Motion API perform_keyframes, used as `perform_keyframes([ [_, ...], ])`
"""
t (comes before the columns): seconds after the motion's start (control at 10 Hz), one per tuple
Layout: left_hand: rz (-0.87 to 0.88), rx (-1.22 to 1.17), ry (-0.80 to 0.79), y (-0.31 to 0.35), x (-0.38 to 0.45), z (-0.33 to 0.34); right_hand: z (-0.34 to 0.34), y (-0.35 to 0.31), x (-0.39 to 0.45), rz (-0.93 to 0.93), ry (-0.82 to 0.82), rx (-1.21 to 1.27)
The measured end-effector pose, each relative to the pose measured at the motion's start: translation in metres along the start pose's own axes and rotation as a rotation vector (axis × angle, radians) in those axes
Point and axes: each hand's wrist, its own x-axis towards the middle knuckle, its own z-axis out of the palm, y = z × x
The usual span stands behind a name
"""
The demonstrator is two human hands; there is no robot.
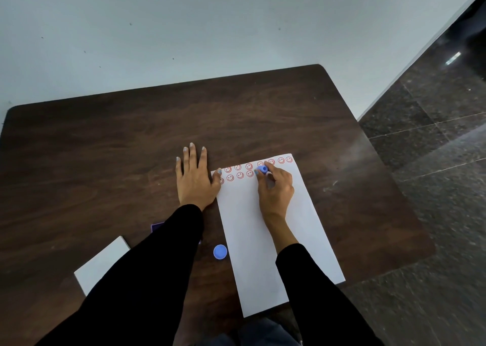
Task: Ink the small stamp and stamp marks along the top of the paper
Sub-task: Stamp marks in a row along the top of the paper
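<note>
A white sheet of paper (pixel 265 240) lies on the dark wooden table (pixel 105 148). Red smiley marks (pixel 239 175) run in two rows along its top edge. My right hand (pixel 276 188) grips a small blue stamp (pixel 262 169) and holds it upright on the paper in the second row. My left hand (pixel 194 177) lies flat with fingers spread on the table, its thumb resting on the paper's top left corner. A round blue cap (pixel 220 251) lies on the table just left of the paper.
A purple object (pixel 157 226), mostly hidden under my left sleeve, sits left of the cap. A white pad (pixel 102 264) lies near the table's front left. A white wall stands behind the table, and dark stone floor (pixel 434 161) is to the right.
</note>
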Motion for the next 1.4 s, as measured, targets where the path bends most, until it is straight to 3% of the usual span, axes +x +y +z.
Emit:
perform_keyframes([
  [0.7, -0.005, 0.013, 0.000, -0.001, 0.000, 0.002, 0.003, -0.005, 0.000, -0.047, -0.041, -0.122],
  [1.0, 0.000, -0.002, 0.009, -0.003, 0.000, 0.004, -0.001, -0.012, 0.012, 0.081, -0.095, -0.060],
  [1.4, 0.005, -0.003, 0.015, -0.006, 0.001, 0.006, -0.004, -0.012, 0.021, 0.106, -0.196, -0.090],
])
